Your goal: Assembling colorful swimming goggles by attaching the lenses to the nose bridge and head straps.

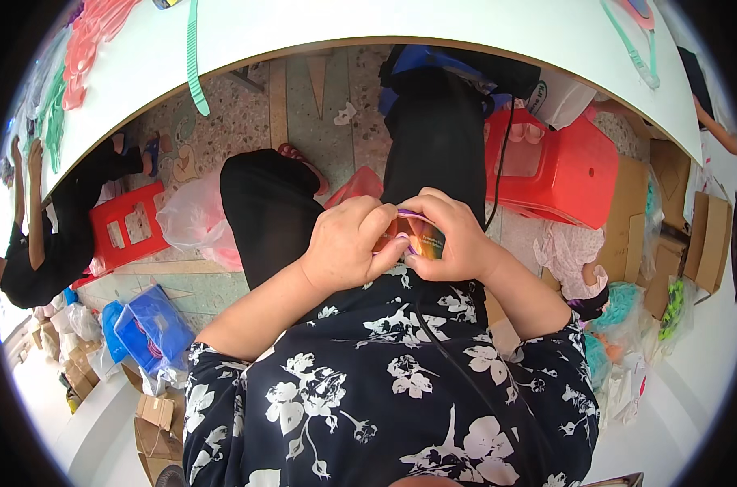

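Observation:
My left hand [348,243] and my right hand [452,238] meet over my lap, fingers bent, pinching a small pair of goggles [424,235] between them. Purple edging runs along its top, and the lens looks orange to gold with a dark printed patch toward the right. Both thumbs press on its near side. My fingers cover the outer ends, so its full shape is hidden.
Ahead curves a white table [303,18] bearing a mint strap [194,65], teal-strapped goggles [640,40] and coral straps [88,49]. A red stool [575,170] stands right, a blue bin [153,325] left. A co-worker [52,252] is at far left. A black cable hangs across my front.

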A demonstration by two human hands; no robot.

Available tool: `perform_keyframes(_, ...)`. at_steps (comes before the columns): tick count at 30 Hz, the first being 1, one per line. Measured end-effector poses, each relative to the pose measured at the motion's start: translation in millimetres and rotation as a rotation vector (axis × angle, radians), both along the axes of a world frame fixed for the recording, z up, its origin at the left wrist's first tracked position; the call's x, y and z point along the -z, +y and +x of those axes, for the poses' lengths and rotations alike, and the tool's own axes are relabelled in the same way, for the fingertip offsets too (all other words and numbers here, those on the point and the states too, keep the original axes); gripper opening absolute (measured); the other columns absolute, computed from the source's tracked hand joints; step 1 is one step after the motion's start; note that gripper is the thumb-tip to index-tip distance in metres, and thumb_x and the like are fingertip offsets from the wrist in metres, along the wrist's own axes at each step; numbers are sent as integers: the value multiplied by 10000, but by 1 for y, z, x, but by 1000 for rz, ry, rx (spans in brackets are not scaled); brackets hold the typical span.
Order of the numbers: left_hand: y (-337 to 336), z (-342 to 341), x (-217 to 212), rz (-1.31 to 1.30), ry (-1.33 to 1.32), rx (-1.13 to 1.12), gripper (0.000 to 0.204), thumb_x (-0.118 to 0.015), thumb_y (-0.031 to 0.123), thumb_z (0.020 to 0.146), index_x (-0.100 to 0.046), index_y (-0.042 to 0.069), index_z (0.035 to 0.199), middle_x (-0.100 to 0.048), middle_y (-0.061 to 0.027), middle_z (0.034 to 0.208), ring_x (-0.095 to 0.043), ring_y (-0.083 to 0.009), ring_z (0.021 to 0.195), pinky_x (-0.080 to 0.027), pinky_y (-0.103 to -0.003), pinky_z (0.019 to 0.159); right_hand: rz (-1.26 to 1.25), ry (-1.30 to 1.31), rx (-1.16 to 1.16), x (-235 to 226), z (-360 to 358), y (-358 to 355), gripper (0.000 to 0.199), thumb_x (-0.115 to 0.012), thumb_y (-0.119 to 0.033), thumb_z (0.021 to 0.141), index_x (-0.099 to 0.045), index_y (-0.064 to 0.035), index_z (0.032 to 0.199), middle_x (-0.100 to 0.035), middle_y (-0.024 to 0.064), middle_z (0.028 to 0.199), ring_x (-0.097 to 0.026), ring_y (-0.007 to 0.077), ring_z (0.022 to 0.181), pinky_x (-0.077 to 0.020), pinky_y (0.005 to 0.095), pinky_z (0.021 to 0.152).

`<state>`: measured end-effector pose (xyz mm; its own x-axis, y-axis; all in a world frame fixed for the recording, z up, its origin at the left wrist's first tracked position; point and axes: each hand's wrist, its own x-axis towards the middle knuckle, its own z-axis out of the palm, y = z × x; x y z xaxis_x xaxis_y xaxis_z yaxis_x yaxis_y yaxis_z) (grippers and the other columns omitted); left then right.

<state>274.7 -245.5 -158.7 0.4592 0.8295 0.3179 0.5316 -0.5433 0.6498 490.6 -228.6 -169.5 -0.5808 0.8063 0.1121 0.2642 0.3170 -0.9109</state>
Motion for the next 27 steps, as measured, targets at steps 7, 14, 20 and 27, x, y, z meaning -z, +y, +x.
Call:
perform_keyframes(7,2,1,22,-168,-79,-58,198,-691,167,834,-609,46,967,-625,-102,775,-638,-304,669,-516,-399,594,66,31,46,20,-8,-2,490,-751,-190,601,-606,0,1029,-547,114,814,-567,272,699,-461,355,615)
perform_keyframes(14,3,-4,0,-288,-2,-128,351,-732,238,851,-611,11,1090,-662,-137,886,-669,-323,800,-540,-398,715,-27,-6,46,8,-5,7,535,-810,-230,623,-645,-10,1082,-579,88,830,-581,244,715,-472,335,648)
perform_keyframes(20,-6,-33,-20,-612,-85,138,728,-819,297,805,-497,-41,1364,-627,-227,1153,-628,-358,1070,-504,-407,933,-126,-107,73,-11,10,-16,572,-858,-274,695,-654,1,1154,-620,84,956,-595,222,911,-466,320,835)
perform_keyframes(27,-30,-42,-20,-682,-141,148,708,-796,283,839,-482,-36,1387,-602,-241,1241,-614,-360,1136,-489,-406,981,-405,50,32,-5,16,-48,701,-800,-306,832,-509,7,1388,-604,148,1186,-608,244,1098,-465,334,960)
